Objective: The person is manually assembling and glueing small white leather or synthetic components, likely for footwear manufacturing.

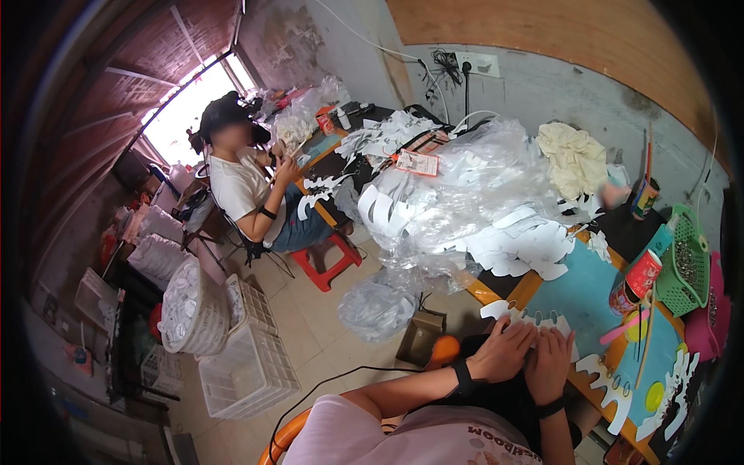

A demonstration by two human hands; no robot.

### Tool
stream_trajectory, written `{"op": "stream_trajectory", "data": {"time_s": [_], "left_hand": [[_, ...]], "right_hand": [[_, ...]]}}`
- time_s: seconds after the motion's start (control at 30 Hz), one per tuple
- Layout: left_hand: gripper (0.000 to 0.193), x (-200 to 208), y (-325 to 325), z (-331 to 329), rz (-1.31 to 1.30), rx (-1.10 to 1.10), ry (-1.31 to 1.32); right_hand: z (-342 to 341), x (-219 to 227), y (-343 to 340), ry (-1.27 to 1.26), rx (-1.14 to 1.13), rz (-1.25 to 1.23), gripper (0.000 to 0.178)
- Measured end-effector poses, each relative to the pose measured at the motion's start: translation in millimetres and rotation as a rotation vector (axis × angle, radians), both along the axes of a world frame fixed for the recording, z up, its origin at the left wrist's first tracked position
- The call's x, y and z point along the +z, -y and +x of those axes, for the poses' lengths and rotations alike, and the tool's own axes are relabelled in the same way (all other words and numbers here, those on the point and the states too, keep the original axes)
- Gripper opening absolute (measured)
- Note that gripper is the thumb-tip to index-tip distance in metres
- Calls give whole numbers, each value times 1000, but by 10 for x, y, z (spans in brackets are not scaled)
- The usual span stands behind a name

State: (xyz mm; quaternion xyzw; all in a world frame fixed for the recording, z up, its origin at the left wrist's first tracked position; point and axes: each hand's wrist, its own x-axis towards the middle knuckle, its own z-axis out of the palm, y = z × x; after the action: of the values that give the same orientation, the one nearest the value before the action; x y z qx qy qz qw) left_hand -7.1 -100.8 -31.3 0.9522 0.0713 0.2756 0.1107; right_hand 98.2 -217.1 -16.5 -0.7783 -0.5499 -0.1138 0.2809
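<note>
Both of my hands are at the table's front edge, close together on a white cut-out strip [496,309] with a scalloped edge and small ring-like parts along it. My left hand [502,350] has its fingers bent over the strip's near side. Right beside it, my right hand [547,363] grips the strip toward its other end. What lies under the fingertips is hidden. A similar white strip with rings [609,387] rests on the table to the right, and more white strips [673,394] lie beyond it. A light blue mat [575,297] covers the tabletop ahead.
A large plastic-wrapped heap of white pieces [473,182] fills the table's far side. A green basket [676,267] of small metal parts, a red can [643,273] and a pink tub [709,325] stand right. Another person [244,182] sits far left. White crates [246,370] stand on the floor.
</note>
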Motion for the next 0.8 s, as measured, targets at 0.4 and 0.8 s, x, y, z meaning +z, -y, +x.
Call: {"op": "stream_trajectory", "data": {"time_s": [0.4,0.8], "left_hand": [[47,50,-31,31,144,78,-15],[39,51,203,24,201,147,-83]], "right_hand": [[-28,114,-40,-191,34,47,45],[13,136,82,-374,-14,107,50]]}}
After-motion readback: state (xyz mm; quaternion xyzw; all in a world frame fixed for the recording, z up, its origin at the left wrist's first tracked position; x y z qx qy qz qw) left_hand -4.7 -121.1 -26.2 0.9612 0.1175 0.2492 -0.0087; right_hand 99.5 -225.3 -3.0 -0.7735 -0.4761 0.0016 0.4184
